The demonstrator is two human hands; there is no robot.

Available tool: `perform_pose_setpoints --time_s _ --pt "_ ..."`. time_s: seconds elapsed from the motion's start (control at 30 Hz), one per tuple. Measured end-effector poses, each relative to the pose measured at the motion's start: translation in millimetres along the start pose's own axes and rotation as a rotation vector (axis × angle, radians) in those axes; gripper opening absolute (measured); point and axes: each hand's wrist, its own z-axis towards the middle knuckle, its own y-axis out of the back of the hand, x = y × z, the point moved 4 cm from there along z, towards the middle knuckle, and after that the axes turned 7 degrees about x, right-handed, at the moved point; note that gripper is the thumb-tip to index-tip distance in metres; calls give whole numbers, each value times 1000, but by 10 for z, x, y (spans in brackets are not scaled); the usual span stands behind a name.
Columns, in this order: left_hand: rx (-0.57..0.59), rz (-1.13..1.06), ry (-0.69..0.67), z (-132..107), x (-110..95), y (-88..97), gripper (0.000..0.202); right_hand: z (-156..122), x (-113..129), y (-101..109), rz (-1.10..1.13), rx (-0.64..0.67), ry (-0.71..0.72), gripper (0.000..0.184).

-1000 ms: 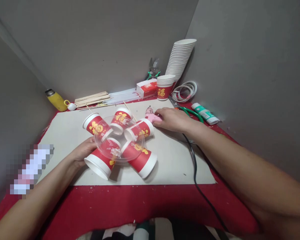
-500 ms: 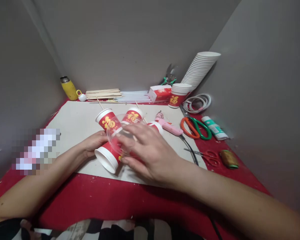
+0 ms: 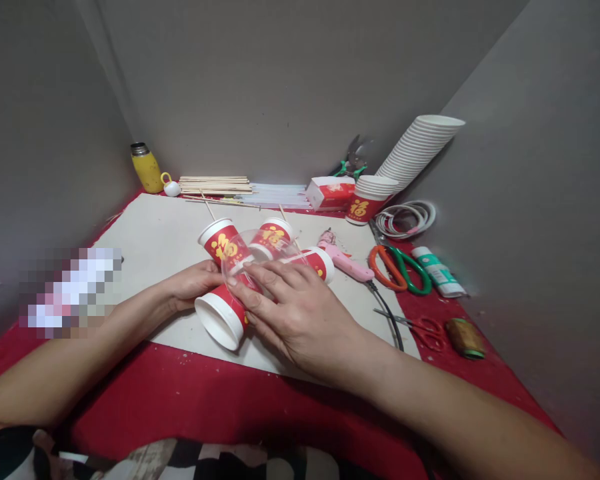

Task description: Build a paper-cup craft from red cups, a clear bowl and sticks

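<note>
Having left the pink glue gun (image 3: pixel 343 261) a second earlier, the right hand (image 3: pixel 300 313) is now lying flat, fingers stretched wide and gripping nothing, over the clear plastic dish (image 3: pixel 260 253). The dish is sitting on top of a cluster of red paper cups (image 3: pixel 221 241). These cups are lying on their sides on a pale board (image 3: pixel 145 233), which is covering the middle of the red tabletop (image 3: pixel 190 400). The cup nearest the person (image 3: pixel 220 319) is pointing its white mouth forward. The left hand (image 3: pixel 195 283) is curling around the cluster from the left and holding it, with its fingertips tucked out of sight behind the cups.

Just right of the cluster the glue gun is resting on the board, its black cord (image 3: pixel 389 317) trailing toward the near edge. Further right, orange and green scissors (image 3: pixel 397 268), small red scissors (image 3: pixel 423 328), a spool of brownish thread (image 3: pixel 463 337) and a green-and-white tube (image 3: pixel 437 271) are lying on the red cloth.

Toward the back wall, a coil of white wire (image 3: pixel 406 219) is lying beside a short stack of red cups (image 3: pixel 366 199), and a tall stack of white cups (image 3: pixel 420 150) is leaning over behind them. A tissue box (image 3: pixel 330 192), green-handled pliers (image 3: pixel 353 161), clear rods (image 3: pixel 275 193), wooden sticks (image 3: pixel 215 184) and a yellow bottle (image 3: pixel 147 168) are lining the far edge
</note>
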Motion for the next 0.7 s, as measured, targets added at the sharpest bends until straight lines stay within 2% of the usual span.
perform_pose_setpoints --time_s 0.4,0.7 --pt "9 24 17 -2 -4 5 19 -18 -34 32 -39 35 0 45" --pt "67 46 4 7 -8 10 21 -13 -54 43 -62 58 7 44"
